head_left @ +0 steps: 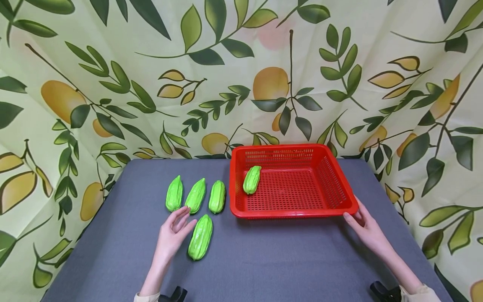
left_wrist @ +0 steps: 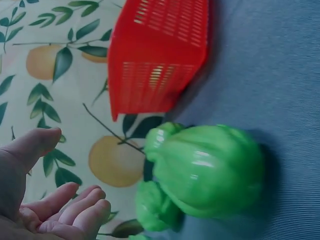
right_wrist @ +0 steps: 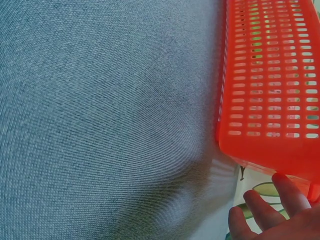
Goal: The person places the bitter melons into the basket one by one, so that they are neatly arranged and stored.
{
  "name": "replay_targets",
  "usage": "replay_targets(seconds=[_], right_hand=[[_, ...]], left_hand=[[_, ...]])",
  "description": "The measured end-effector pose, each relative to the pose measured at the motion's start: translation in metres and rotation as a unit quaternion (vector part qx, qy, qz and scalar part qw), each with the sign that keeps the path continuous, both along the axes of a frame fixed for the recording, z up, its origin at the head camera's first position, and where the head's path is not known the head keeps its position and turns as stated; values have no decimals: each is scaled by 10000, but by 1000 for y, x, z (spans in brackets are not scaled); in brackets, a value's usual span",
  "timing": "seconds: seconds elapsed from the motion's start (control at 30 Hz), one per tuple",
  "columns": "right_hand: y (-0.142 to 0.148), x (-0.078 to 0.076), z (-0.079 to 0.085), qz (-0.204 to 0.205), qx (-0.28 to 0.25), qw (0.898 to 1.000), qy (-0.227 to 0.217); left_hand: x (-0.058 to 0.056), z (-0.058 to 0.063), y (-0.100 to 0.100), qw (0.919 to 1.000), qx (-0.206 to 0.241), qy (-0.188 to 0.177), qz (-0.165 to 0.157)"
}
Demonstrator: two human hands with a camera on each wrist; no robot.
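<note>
My left hand (head_left: 175,233) hovers with fingers loosely bent and thumb apart, holding nothing, beside a green ridged fruit (head_left: 201,237). Its fingertips overlap the lower end of another such fruit (head_left: 196,196) in the head view; the left wrist view shows the fingers (left_wrist: 82,212) apart from the nearest fruit (left_wrist: 210,170). Two more fruits (head_left: 174,193) (head_left: 216,197) lie in the same row. A red basket (head_left: 294,213) holds one fruit (head_left: 252,180) at its left side. My right hand (head_left: 366,228) holds the basket's front right corner, thumb at the front, fingers (right_wrist: 290,195) along the right side.
A grey-blue cloth (head_left: 279,260) covers the table. Behind and at both sides hangs a curtain (head_left: 234,79) printed with leaves and orange fruit. The basket stands near the table's back edge, to the right of the fruit row.
</note>
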State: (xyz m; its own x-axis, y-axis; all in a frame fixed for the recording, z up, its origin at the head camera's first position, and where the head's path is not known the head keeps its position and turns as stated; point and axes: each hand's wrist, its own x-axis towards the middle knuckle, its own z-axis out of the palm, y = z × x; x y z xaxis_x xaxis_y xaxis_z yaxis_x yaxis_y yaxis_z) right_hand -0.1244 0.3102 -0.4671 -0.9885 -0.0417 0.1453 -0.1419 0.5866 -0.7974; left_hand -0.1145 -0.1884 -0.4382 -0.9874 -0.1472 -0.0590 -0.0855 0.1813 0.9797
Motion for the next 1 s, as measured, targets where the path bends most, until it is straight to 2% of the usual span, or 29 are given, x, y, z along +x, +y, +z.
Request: replay_targets(seconds=[0.2, 0.37, 0.53, 0.77, 1.0], right_hand=[[0, 0, 0, 29, 22, 10000, 42], [1, 0, -1, 8, 38, 10000, -28], [1, -1, -1, -7, 16, 9999, -108], [1, -1, 0, -23, 26, 9998, -194], [0, 0, 1, -44, 35, 9999, -117]], left_hand=[[9, -11, -1, 9998, -190, -114, -28], [12, -22, 0, 9996, -256, -70, -95], [15, -32, 3, 9986, -506, 6, -168], [18, -40, 5, 9975, -676, -70, -192], [21, -47, 8, 9964, -842, 95, -76]])
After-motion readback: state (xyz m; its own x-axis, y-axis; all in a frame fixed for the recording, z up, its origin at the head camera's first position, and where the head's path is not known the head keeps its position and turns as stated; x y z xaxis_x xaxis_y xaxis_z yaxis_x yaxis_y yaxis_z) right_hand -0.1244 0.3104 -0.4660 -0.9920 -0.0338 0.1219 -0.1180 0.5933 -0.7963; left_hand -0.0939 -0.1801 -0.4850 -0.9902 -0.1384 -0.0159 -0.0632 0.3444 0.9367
